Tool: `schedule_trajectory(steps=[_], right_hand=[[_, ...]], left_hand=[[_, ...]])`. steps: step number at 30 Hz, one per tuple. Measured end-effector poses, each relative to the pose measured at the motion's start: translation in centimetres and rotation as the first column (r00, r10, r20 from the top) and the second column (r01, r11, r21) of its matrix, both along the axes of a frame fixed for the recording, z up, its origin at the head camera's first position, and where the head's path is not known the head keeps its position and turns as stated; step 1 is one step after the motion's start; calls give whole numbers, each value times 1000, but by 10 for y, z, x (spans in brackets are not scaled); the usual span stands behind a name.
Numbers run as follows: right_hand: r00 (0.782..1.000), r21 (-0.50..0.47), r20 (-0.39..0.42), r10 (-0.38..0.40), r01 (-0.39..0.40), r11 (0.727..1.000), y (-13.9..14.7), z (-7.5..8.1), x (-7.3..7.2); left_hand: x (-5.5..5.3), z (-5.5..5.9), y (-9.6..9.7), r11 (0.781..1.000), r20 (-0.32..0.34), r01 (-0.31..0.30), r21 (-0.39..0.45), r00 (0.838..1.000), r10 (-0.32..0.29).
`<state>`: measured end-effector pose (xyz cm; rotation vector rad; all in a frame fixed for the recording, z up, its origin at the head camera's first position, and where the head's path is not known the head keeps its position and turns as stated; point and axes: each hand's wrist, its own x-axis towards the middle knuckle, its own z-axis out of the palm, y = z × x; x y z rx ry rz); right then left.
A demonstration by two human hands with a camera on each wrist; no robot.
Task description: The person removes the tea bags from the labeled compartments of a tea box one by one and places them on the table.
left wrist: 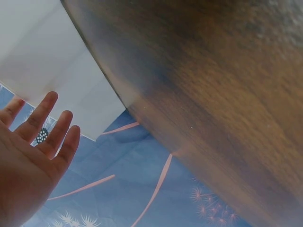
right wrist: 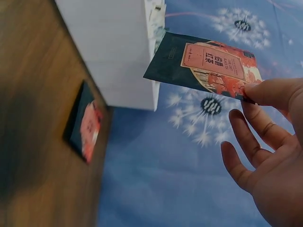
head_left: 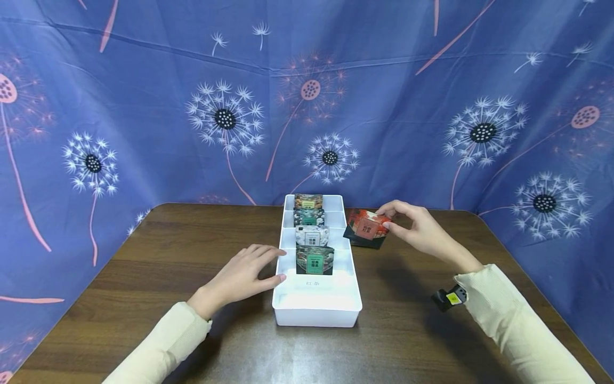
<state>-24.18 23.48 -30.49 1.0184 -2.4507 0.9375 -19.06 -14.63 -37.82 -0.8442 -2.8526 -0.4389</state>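
Note:
My right hand [head_left: 416, 226] pinches a red and black tea sachet [right wrist: 213, 65] by one corner between thumb and fingers, just right of the white divided box [head_left: 314, 316]. Below it, a second red and black sachet [right wrist: 85, 124] lies on the table against the box's side; the held one mostly covers it in the head view. My left hand [head_left: 246, 272] rests at the box's left edge with fingers stretched out. Inside the box, from back to front, stand a brown-gold sachet [head_left: 308, 201], a teal-labelled sachet [head_left: 309, 217], a white sachet [head_left: 312, 236] and a dark green sachet [head_left: 314, 260].
The box stands lengthwise on a dark brown wooden table [head_left: 230, 218], its front compartment showing a bare white floor. A blue cloth [head_left: 268, 122] with dandelion prints hangs behind the table and along its sides. A dark strap with a yellow mark [head_left: 453, 297] sits at the right wrist.

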Motion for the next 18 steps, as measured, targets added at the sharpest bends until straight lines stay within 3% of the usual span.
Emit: schedule_trajectory(steps=[11, 18], right_hand=[[997, 3, 39, -69, 69, 998, 24, -20, -10], [992, 18, 62, -113, 112, 993, 33, -20, -6]], left_hand=[[-1, -1, 0, 1000, -9, 2, -3, 1000, -2], [-1, -1, 0, 1000, -6, -1, -2, 1000, 1]])
